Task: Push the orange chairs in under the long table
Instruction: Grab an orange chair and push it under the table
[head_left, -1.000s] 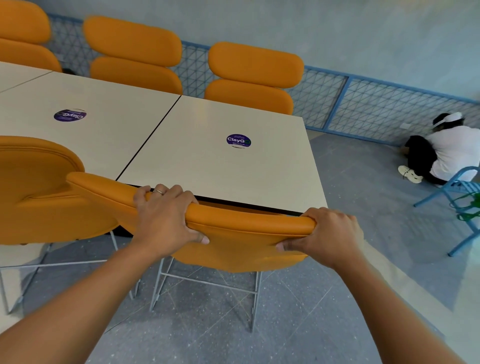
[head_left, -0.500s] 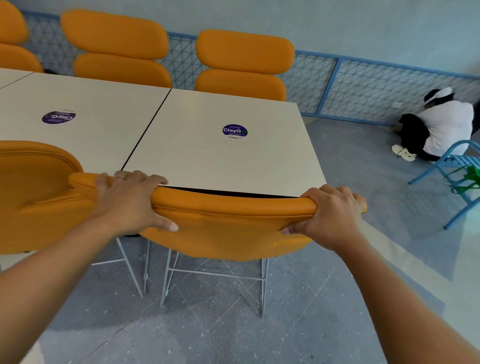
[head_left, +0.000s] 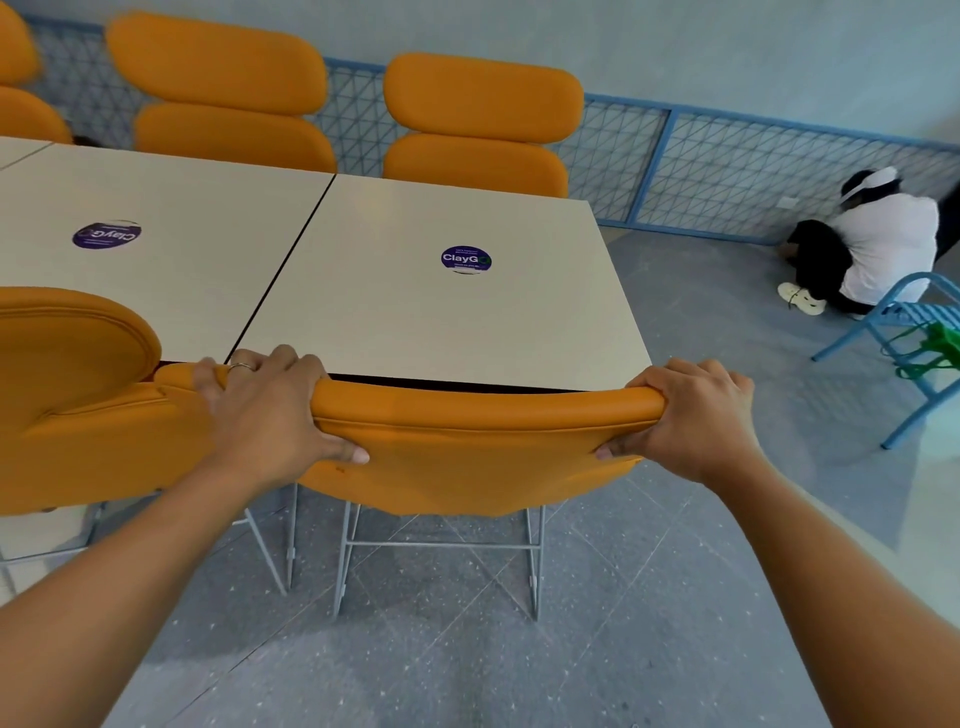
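Orange chair (head_left: 467, 457) faces the long table (head_left: 415, 312), its backrest running parallel to the near table edge and gripped at each end by the left hand (head_left: 265, 410) and right hand (head_left: 696, 421). Its seat is hidden beneath the tabletop, and the fingertips are hidden behind the backrest.

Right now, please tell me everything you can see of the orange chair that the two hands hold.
The orange chair has a padded, leather-like backrest with a stitched seam, on a thin grey wire leg frame with a crossbar. It stands upright on the floor, its top rim close to the white table at the near edge. The left hand and the right hand grip that rim, thumbs on the back face.
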